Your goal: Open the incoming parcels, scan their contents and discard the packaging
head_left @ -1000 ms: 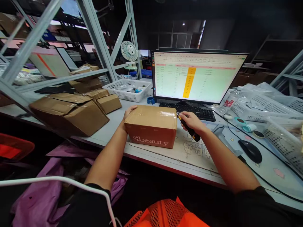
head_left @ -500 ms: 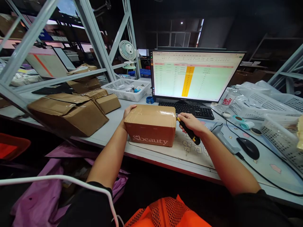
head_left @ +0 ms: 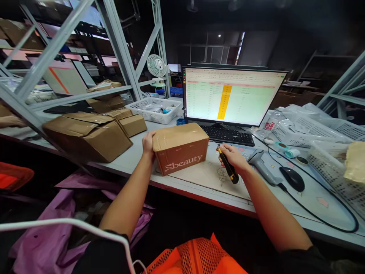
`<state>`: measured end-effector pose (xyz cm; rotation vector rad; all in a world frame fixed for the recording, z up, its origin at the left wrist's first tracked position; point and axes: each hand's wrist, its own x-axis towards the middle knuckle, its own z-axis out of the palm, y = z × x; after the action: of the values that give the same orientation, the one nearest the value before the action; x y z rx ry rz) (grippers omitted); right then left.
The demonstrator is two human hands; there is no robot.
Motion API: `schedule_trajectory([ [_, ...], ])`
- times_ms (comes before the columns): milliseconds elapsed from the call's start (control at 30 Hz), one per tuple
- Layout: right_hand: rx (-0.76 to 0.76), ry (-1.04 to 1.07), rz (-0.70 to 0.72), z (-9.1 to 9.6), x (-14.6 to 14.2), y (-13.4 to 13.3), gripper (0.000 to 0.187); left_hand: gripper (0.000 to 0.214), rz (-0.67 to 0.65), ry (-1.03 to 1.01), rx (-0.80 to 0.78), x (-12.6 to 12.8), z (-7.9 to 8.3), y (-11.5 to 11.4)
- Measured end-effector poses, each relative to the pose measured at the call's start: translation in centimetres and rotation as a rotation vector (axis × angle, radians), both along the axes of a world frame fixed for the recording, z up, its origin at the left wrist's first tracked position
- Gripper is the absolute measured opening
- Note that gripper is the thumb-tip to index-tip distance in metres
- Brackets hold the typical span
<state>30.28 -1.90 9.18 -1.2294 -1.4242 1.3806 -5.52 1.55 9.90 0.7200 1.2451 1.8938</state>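
A taped cardboard box printed "Sbeauty" sits on a cardboard mat at the table's front, turned at a slight angle. My left hand grips the box's left end, fingers curled over its top edge. My right hand is closed round a black and yellow utility knife, held a short way right of the box and apart from it, tip pointing up and away.
Behind stand a lit monitor and keyboard. A barcode scanner and mouse lie to the right, with white baskets beyond. More cardboard boxes and a white tray sit left, behind grey rack struts.
My left hand has turned the box so its right end swings away from me. My right hand with the knife has drawn back from the box's top corner.
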Motion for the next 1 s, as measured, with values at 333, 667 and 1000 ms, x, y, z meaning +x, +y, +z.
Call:
schedule_trajectory([
  [333, 0.010, -0.050, -0.018, -0.8, 1.6, 1.2, 0.064, 0.063, -0.429, 0.930, 0.303, 12.2, -7.3, -18.8],
  [667, 0.103, -0.076, -0.122, -0.2, 1.6, 1.6, 0.052, 0.051, -0.338, 1.162, 0.160, 3.8, 7.4, -2.9],
  [1000, 0.132, -0.103, -0.109, 1.9, 1.1, 2.1, 0.028, 0.017, -0.539, 0.728, -0.127, 3.7, 4.9, 8.6],
])
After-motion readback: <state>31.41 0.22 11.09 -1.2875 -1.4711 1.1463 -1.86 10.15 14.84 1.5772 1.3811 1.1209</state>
